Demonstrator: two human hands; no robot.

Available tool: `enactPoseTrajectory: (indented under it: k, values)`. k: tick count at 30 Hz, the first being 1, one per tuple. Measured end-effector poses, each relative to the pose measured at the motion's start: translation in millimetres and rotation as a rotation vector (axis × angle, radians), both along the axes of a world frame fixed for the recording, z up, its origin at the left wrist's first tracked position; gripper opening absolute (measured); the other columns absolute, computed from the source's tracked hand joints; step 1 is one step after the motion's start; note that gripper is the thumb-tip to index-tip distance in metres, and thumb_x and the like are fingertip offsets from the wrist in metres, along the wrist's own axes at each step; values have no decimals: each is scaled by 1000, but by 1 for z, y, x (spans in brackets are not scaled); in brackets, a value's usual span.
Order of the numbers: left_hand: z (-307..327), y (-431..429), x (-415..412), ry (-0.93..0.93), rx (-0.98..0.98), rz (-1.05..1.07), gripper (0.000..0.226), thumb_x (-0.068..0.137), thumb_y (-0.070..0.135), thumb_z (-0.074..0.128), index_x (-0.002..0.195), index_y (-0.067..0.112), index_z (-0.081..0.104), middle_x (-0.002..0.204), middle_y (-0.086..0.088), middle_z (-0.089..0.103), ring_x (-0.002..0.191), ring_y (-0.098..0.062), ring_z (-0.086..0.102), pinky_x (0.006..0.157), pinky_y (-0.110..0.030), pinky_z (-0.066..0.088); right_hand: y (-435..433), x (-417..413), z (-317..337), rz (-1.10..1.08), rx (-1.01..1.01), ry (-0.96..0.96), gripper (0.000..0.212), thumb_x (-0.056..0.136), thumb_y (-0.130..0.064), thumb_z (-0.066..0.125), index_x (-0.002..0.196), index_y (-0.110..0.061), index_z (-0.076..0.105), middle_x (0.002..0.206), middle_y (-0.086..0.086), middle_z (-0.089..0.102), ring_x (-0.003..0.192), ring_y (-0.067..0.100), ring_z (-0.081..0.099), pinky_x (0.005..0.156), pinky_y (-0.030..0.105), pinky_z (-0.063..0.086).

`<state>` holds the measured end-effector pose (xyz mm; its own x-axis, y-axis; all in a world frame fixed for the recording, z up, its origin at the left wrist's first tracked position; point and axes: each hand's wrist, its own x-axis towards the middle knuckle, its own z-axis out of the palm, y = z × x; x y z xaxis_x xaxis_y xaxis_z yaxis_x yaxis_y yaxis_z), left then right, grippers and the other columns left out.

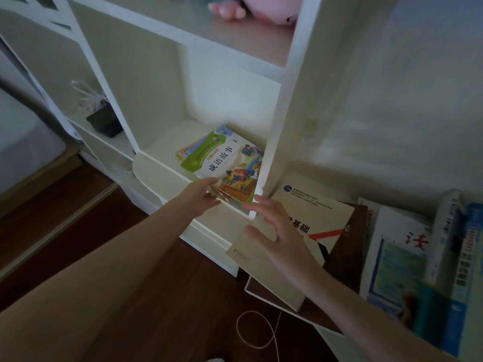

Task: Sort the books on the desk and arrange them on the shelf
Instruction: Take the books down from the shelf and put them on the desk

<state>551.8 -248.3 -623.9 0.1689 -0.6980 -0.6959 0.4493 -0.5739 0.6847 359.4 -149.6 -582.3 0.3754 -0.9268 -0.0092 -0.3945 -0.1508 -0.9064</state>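
A colourful picture book with a green corner lies flat on top of a small stack in the white shelf's lower compartment. My left hand holds that book's near edge, thumb on the cover and fingers under it. My right hand hovers with spread fingers over a cream book with red and black shapes, which lies on the dark desk. More books lie and stand at the desk's right.
A pink plush toy sits on the shelf board above. A dark pouch with a clear bag occupies the compartment to the left. A white cable loops on the dark wooden floor below the desk.
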Motion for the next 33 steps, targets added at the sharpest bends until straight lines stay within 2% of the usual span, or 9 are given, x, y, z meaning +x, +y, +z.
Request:
enactPoseTrajectory:
  k: [5, 8, 13, 16, 19, 24, 27, 30, 33]
  values:
    - [3, -12, -1, -37, 10, -52, 17, 87, 11, 66, 100, 9, 54, 89, -3, 48, 82, -16, 51, 95, -41, 50, -14, 12, -3, 13, 64, -41, 54, 90, -33, 65, 139, -43, 43, 152, -19, 24, 140, -4, 23, 113, 33, 30]
    - [1, -21, 1, -52, 13, -68, 14, 86, 14, 69, 91, 10, 56, 93, -6, 54, 75, -13, 52, 81, -28, 51, -20, 24, -3, 34, 92, -48, 68, 85, -47, 64, 144, -48, 30, 155, -24, 16, 145, -2, 14, 118, 44, 25]
    - [2, -33, 1, -64, 72, -38, 27, 83, 13, 72, 96, 7, 49, 95, -6, 48, 76, -14, 49, 67, -25, 45, -30, 37, -6, 36, 163, -125, 84, 84, -46, 68, 148, -53, 13, 155, -31, 11, 144, -5, 12, 118, 38, 21]
    - [-8, -35, 5, -10, 96, 5, 22, 80, 7, 73, 82, 8, 51, 84, -6, 51, 69, -12, 49, 68, -22, 45, -33, 41, -8, 40, 180, -113, 90, 85, -43, 70, 149, -51, 8, 155, -35, 6, 143, -9, 8, 117, 34, 18]
    - [-21, -39, 8, 33, 81, 31, 22, 76, 5, 76, 79, 8, 54, 80, -7, 58, 70, -14, 56, 69, -22, 49, -34, 42, -9, 43, 177, -98, 90, 84, -42, 70, 149, -51, 9, 155, -34, 4, 142, -13, 7, 118, 31, 18]
    - [-23, -43, 1, 60, 68, 84, 19, 80, 3, 72, 78, 8, 54, 68, -6, 62, 59, -13, 60, 51, -20, 53, -33, 39, -11, 54, 157, -70, 84, 85, -43, 68, 148, -53, 12, 156, -32, 6, 142, -12, 8, 118, 33, 20]
    - [-25, -45, -5, 70, 49, 116, 19, 80, 4, 73, 76, 8, 54, 72, -5, 60, 63, -13, 58, 66, -22, 53, -33, 40, -11, 46, 138, -81, 84, 85, -45, 67, 147, -53, 12, 156, -32, 6, 142, -11, 8, 120, 38, 21]
    - [-23, -48, -13, 57, -7, 143, 24, 79, 7, 75, 96, 3, 58, 81, -7, 61, 71, -15, 59, 79, -30, 53, -33, 43, -11, 42, 131, -94, 85, 86, -40, 69, 144, -59, 10, 156, -33, 4, 143, -10, 5, 121, 42, 18]
    - [-22, -43, -15, -5, -46, 164, 76, 70, 11, 83, 131, 5, 38, 104, -13, 62, 80, -23, 66, 66, -43, 59, -32, 46, -10, 38, 144, -106, 89, 86, -40, 70, 147, -56, 7, 154, -35, 5, 143, -10, 6, 121, 44, 18]
